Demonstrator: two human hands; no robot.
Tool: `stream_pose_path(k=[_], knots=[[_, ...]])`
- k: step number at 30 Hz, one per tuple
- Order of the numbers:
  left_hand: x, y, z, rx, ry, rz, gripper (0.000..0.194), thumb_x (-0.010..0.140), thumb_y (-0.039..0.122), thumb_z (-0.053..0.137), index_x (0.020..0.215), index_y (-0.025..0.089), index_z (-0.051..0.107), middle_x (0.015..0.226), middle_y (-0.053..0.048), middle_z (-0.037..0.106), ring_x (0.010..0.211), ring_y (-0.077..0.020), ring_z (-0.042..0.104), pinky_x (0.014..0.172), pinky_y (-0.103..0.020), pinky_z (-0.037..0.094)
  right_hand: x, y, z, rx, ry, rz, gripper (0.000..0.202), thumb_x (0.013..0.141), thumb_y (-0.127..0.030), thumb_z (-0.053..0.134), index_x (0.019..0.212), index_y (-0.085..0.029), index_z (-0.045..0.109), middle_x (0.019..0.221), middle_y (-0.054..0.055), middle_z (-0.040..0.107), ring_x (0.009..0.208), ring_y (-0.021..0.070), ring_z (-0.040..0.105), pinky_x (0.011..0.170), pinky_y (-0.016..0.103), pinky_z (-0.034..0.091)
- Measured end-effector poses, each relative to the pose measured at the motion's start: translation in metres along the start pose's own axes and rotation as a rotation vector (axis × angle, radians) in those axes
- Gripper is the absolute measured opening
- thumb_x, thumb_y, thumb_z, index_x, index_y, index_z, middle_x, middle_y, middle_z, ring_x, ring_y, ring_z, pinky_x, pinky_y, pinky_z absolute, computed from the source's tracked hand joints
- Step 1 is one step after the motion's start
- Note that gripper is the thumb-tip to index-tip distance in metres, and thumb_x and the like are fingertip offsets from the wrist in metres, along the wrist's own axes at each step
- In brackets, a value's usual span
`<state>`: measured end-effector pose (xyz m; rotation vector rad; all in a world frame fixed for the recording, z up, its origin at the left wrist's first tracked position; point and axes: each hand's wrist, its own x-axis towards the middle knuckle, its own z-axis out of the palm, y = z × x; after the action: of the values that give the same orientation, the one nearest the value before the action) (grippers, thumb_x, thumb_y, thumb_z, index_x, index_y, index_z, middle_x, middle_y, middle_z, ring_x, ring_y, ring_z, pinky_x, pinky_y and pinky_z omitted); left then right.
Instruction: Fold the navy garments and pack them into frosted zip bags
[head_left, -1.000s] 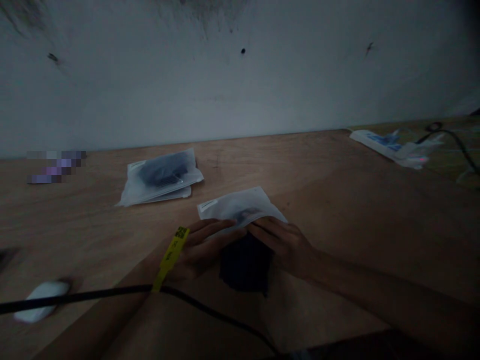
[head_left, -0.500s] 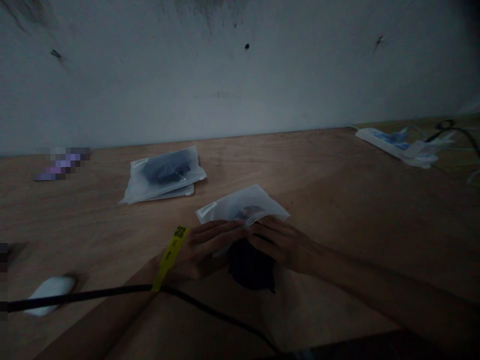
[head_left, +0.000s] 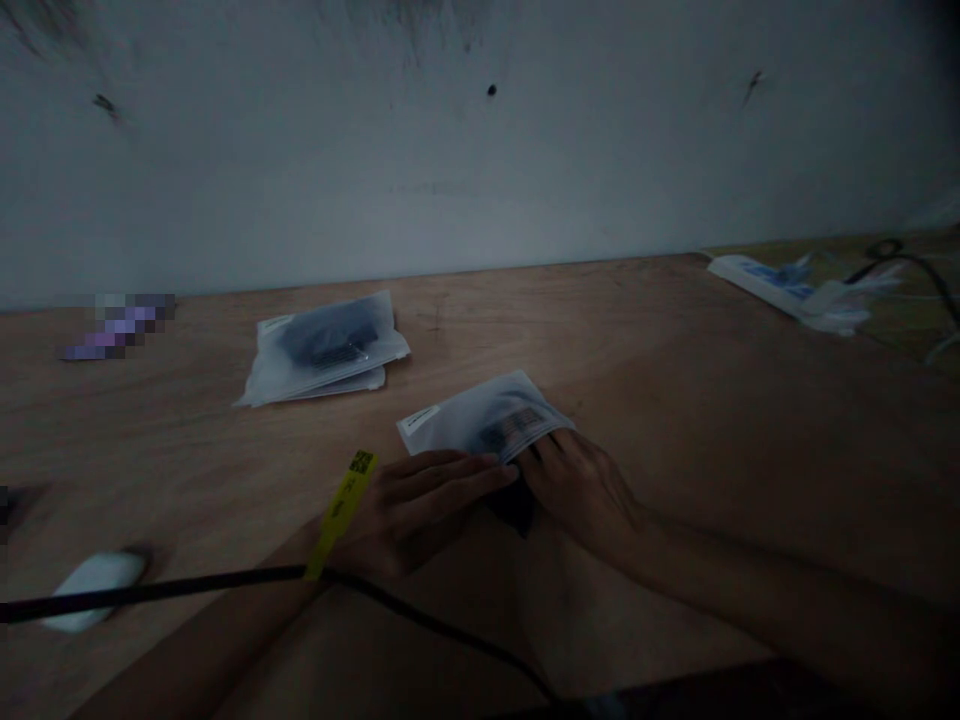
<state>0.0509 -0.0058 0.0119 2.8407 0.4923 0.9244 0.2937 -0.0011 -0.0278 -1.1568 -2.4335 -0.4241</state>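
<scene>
Cloth: further in now! The dark cloth (head_left: 512, 508) has slid up into the bag (head_left: 457, 425); only a small pointed end pokes out at the near side, where a broad flap hung half a second ago, and more dark shows through the film.
Right hand: this one (head_left: 577, 485) has pushed in too, fingers spread a little and tips under the bag's near edge; whether they pinch the cloth is hidden, so I cannot tell.
Left hand: steady here (head_left: 420, 510), fingers long and side by side, tips at the bag's mouth, close to the right hand; the thumb's grip I cannot tell.
Bag: frosted, on the bench (head_left: 637, 350) straight ahead, white label at its far left corner, mouth facing the person.
Stack: behind and to the left, more bags (head_left: 322, 345) lie overlapped, the top one with something dark inside.
Tag: bright yellow (head_left: 341, 515), at the left wrist, with a black cable (head_left: 225, 580) running past it.
Mouse: white (head_left: 105, 570), near left, the cable crossing in front.
Power strip: white (head_left: 765, 285), over at the far right, leads trailing off.
</scene>
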Motion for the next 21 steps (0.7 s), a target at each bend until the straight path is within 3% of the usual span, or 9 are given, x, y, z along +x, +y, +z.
stream_pose_path(k=[4,8,11,17,19,21], knots=[[-0.005,-0.005,0.003,-0.034,0.011,-0.053,0.049,0.100,0.013,0.051,0.148,0.015,0.040,0.131,-0.011,0.066,0.126,-0.0155,0.060,0.104,-0.027,0.055,0.001,0.005,-0.001,-0.006,0.077,-0.098,0.032,0.092,-0.007,0.045,0.118,-0.017,0.061,0.091,0.010,0.069,0.077,0.0211,0.061,0.066,0.032,0.054],[-0.016,-0.015,0.005,-0.052,0.045,-0.124,0.055,0.098,0.018,0.058,0.149,0.020,0.038,0.134,-0.010,0.063,0.122,-0.0179,0.062,0.101,-0.031,0.058,0.000,0.014,-0.001,0.194,0.149,-0.250,0.029,0.093,-0.015,0.044,0.118,-0.012,0.059,0.107,0.013,0.067,0.097,0.0234,0.062,0.075,0.034,0.056],[-0.019,-0.017,0.003,-0.043,0.033,-0.153,0.055,0.098,0.018,0.058,0.149,0.023,0.038,0.134,-0.009,0.063,0.121,-0.0185,0.063,0.099,-0.034,0.059,0.001,0.015,0.002,0.219,0.095,-0.264,0.027,0.093,-0.017,0.046,0.116,-0.015,0.061,0.111,0.012,0.066,0.100,0.0243,0.062,0.075,0.035,0.057],[-0.017,-0.016,0.002,-0.016,0.031,-0.090,0.052,0.098,0.016,0.056,0.148,0.018,0.040,0.137,-0.010,0.061,0.126,-0.0189,0.060,0.103,-0.034,0.056,0.007,0.012,0.005,0.209,-0.063,-0.206,0.043,0.093,-0.019,0.053,0.136,-0.020,0.055,0.122,0.012,0.064,0.105,0.0258,0.062,0.082,0.040,0.059],[-0.019,-0.017,0.001,0.001,0.022,-0.123,0.050,0.100,0.019,0.054,0.148,0.019,0.040,0.137,-0.010,0.061,0.124,-0.0199,0.062,0.101,-0.034,0.058,0.007,0.012,0.004,0.228,-0.039,-0.214,0.044,0.095,-0.025,0.054,0.138,-0.017,0.053,0.127,0.014,0.061,0.109,0.0273,0.061,0.086,0.043,0.058],[-0.020,-0.017,-0.004,-0.010,-0.005,-0.215,0.045,0.101,0.022,0.052,0.146,0.019,0.043,0.137,-0.009,0.062,0.120,-0.0207,0.064,0.099,-0.033,0.058,0.005,0.012,0.003,0.228,0.066,-0.275,0.045,0.095,-0.030,0.057,0.136,-0.012,0.054,0.129,0.019,0.060,0.118,0.0313,0.058,0.092,0.048,0.056]])
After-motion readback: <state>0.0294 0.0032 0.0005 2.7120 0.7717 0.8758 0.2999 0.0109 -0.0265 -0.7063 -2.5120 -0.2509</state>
